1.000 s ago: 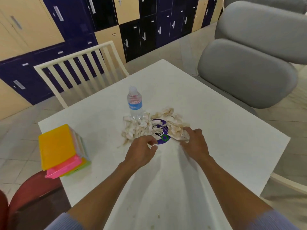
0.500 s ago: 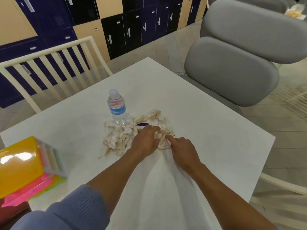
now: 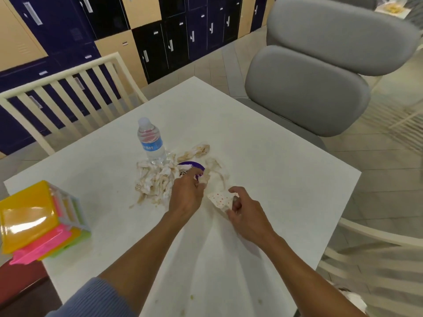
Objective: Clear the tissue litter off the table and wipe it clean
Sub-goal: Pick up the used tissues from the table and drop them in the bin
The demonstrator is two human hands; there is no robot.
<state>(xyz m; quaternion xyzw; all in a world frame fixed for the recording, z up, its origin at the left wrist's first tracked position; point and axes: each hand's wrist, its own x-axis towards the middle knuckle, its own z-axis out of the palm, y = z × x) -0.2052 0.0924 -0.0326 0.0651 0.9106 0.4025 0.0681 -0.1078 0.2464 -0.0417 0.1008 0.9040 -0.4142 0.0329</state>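
Note:
A heap of stained, crumpled tissue litter [image 3: 155,179] lies in the middle of the white table [image 3: 286,179], spread around a purple disc [image 3: 191,165]. More tissue scraps [image 3: 198,151] lie just beyond the disc. My left hand [image 3: 186,194] reaches into the heap at the disc's near edge, its fingers curled on a bit of tissue. My right hand [image 3: 245,213] is a little nearer and to the right, pinching a dotted white tissue piece [image 3: 220,199] lifted off the table.
A water bottle [image 3: 151,143] stands upright at the heap's far edge. A stack of coloured plastic boxes [image 3: 39,223] sits at the table's left edge. A slatted chair [image 3: 68,92] stands beyond the table, a grey padded chair [image 3: 315,88] to the right. Small stains [image 3: 191,297] mark the near tabletop.
My right hand has drawn back toward me with a dotted tissue piece pinched in it. My left hand stays in the heap by the purple disc.

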